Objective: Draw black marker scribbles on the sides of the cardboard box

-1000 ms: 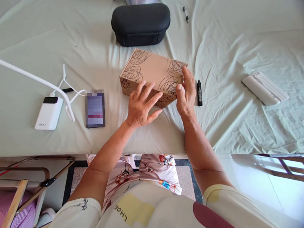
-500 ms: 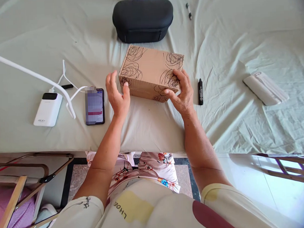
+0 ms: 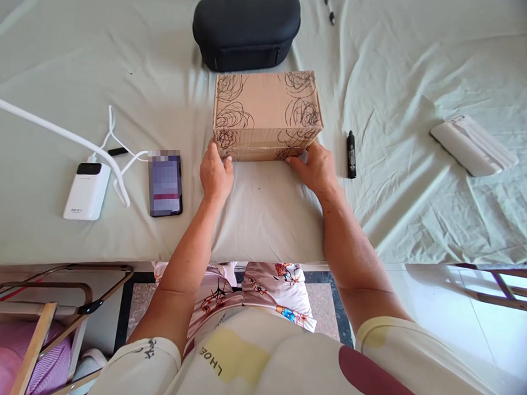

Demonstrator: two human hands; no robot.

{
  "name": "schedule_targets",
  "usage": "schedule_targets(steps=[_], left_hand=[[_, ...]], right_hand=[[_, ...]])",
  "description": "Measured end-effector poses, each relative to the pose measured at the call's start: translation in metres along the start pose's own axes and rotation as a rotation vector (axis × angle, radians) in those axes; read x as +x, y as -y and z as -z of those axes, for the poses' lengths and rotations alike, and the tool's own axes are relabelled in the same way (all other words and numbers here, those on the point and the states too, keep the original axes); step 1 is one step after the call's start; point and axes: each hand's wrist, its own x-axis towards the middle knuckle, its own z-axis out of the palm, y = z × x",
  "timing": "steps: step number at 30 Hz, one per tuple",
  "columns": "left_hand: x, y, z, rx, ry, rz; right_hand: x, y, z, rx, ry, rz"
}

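A brown cardboard box (image 3: pixel 264 99) with black scribbled swirls at its corners sits square to me on the cloth-covered table. My left hand (image 3: pixel 216 171) grips its near left lower corner, thumb on the front face, the other fingers partly hidden along the side. At the near right lower corner my right hand (image 3: pixel 315 166) holds the box the same way, its fingertips hidden behind the side. A black marker (image 3: pixel 351 154), capped, lies to the right of my right hand.
Behind the box stands a black zipped case (image 3: pixel 247 31). At left are a phone (image 3: pixel 165 183), a white power bank (image 3: pixel 87 191) with a cable, and a white curved bar (image 3: pixel 49 121). A pen (image 3: pixel 329 9) and a white packet (image 3: pixel 473 145) lie to the right.
The box has turned from a slant to lie straight in front of me. My left hand, beside it before, has closed on its corner; my right hand has slid lower along its corner.
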Motion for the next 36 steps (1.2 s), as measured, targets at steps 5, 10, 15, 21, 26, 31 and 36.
schedule_targets(steps=[5, 10, 15, 21, 26, 31, 36], left_hand=[[-0.001, -0.018, 0.012, -0.105, -0.102, -0.058], [-0.007, -0.045, 0.029, -0.175, -0.223, -0.158], [-0.009, -0.055, 0.033, -0.136, -0.226, -0.199], [-0.007, -0.055, 0.03, -0.037, -0.153, -0.198], [-0.015, -0.081, 0.035, 0.016, -0.127, -0.197], [-0.02, -0.097, 0.038, 0.065, -0.048, -0.159], [-0.02, -0.088, 0.033, 0.036, -0.008, -0.19]], right_hand=[[0.0, 0.025, 0.015, 0.048, -0.173, 0.051], [-0.007, 0.065, 0.034, 0.098, -0.451, 0.144], [-0.007, 0.075, 0.032, 0.111, -0.577, 0.21], [-0.011, 0.076, 0.031, -0.06, -0.444, 0.189], [-0.022, 0.109, 0.023, -0.093, -0.145, 0.118], [-0.025, 0.14, 0.007, -0.122, 0.033, 0.16], [-0.024, 0.143, 0.005, -0.128, 0.047, 0.167]])
